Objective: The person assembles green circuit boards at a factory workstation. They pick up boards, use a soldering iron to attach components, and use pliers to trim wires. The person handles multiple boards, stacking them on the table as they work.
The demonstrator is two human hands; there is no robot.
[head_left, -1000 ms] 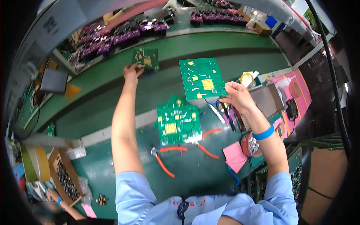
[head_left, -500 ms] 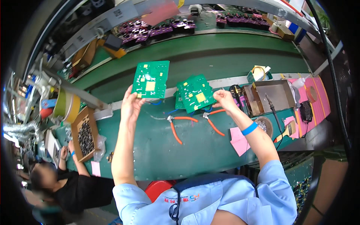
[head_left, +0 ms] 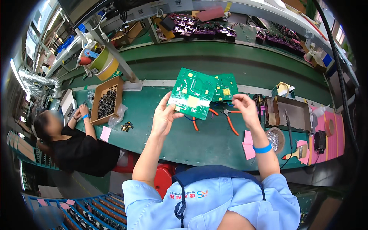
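My left hand [head_left: 165, 119] pinches the lower left edge of a green circuit board [head_left: 188, 86] with gold pads and lifts it above the bench, face tilted toward me. Behind it, partly covered, another green circuit board [head_left: 225, 85] shows its right part. Close to that board's lower right corner is my right hand [head_left: 247, 109], fingers loosely bent and apart; I see nothing held in it. Orange-handled cutters [head_left: 231, 123] lie just below the boards. A second orange-handled tool [head_left: 195, 124] is mostly hidden behind the raised board.
A cardboard box of small black parts [head_left: 107, 101] stands left, near a co-worker [head_left: 82, 142]. On the right are a metal tray [head_left: 293, 113], a soldering iron [head_left: 287, 120], a bowl of metal bits [head_left: 275, 140] and a brush [head_left: 297, 152]. Pink slips [head_left: 248, 145] lie nearby.
The view has swung left. The left-hand board has come across in front of the other board and looks nearer. My right hand's fingers have loosened at the other board's corner.
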